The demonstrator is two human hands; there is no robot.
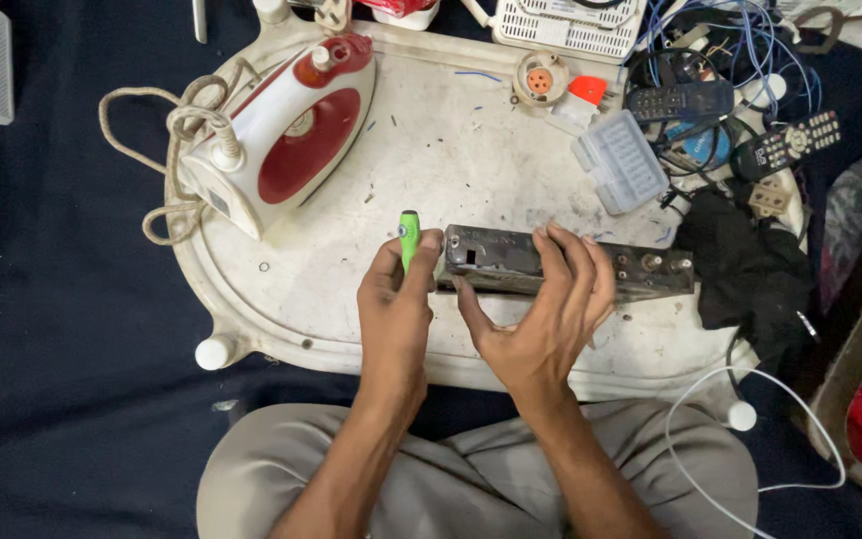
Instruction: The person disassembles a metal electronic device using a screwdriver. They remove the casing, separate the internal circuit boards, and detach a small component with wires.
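On the left of the white oval surface (281, 289) lies a red and white clothes iron (276, 135) with its braided cord (167, 130) coiled beside it. The left hand (394, 299) is closed around a green-handled screwdriver (409, 238), which stands upright at the left end of the long dark metal box (641, 271). The right hand (546, 309) lies spread over the middle of this box and grips it, and further right a clear plastic case (619, 160) and two remote controls (680, 100) lie among blue wires (750, 50).

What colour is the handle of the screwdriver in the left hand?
Bright green plastic screwdriver handle, seen in the head view, held by the left hand.
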